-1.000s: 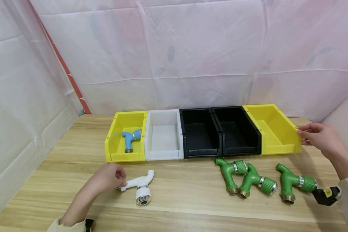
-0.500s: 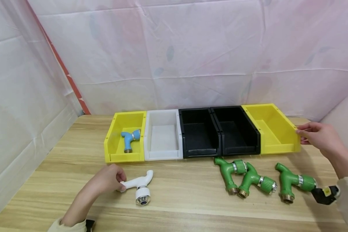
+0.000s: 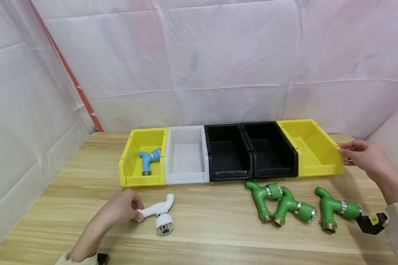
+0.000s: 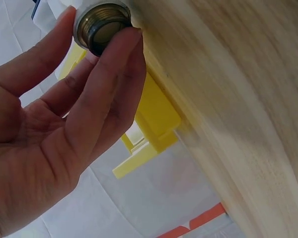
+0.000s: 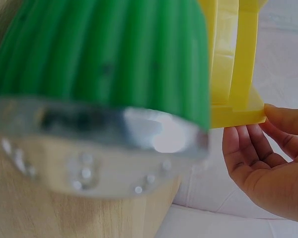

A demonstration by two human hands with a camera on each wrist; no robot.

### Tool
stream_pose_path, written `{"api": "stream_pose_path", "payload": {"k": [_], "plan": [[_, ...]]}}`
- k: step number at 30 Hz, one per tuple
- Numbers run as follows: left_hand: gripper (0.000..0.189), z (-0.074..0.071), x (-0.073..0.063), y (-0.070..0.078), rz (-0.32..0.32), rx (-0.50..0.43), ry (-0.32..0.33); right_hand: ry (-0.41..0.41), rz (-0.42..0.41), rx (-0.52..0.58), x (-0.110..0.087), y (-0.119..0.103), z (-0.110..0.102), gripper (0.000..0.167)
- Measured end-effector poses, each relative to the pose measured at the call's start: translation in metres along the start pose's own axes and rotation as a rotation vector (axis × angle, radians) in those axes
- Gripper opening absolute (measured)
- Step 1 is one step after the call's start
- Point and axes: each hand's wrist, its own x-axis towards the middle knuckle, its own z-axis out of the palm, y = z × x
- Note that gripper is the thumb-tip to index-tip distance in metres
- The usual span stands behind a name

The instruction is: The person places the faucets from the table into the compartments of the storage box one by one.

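My left hand point(image 3: 121, 207) pinches the threaded inlet end of a white tap point(image 3: 157, 209) lying on the wooden table. In the left wrist view, thumb and fingers sit round its brass threaded mouth point(image 4: 103, 29). At the far right, my right hand point(image 3: 368, 156) holds the outer side wall of a yellow bin point(image 3: 321, 169) between thumb and fingers. The right wrist view shows the thumb on the rim and the fingers beneath it, with a green tap handle point(image 5: 99, 54) large in front. A blue tap point(image 3: 147, 161) lies inside the leftmost yellow bin point(image 3: 142, 180).
Between the yellow bins stand a white bin point(image 3: 187, 177) and two black bins point(image 3: 230, 174), side by side. Several green taps point(image 3: 261, 200) lie before the right-hand bins. A black device point(image 3: 372, 223) is at the right sleeve. Pale cloth point(image 3: 219, 55) hangs behind.
My left hand has closed its fingers on the white tap's inlet end, and the tap has shifted very slightly. My right hand stays at the yellow bin.
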Motion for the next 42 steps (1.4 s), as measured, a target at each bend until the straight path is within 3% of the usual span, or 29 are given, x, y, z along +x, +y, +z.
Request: {"api": "stream_pose_path", "payload": {"k": [3,10,20,31,40,42], "plan": [[0.018,-0.001,-0.001,0.000,0.005,-0.018,0.002,0.029,0.044,0.045,0.003,0.004,0.000,0.032],[0.014,-0.004,-0.005,0.005,-0.014,-0.055,0.012,0.003,0.000,0.008,0.000,0.002,0.000,0.036],[0.009,-0.010,-0.005,0.016,0.029,-0.114,0.056,0.010,0.009,0.052,0.004,0.010,-0.001,0.033],[0.009,-0.012,0.004,0.028,0.001,-0.115,0.105,0.035,0.039,0.053,0.005,0.011,0.001,0.032],[0.010,-0.013,0.008,0.039,-0.008,-0.147,0.134,0.009,-0.003,0.005,-0.004,-0.005,0.001,0.035],[0.010,-0.014,0.009,0.041,-0.008,-0.154,0.150,0.015,-0.009,0.016,0.003,0.007,0.001,0.039]]}}
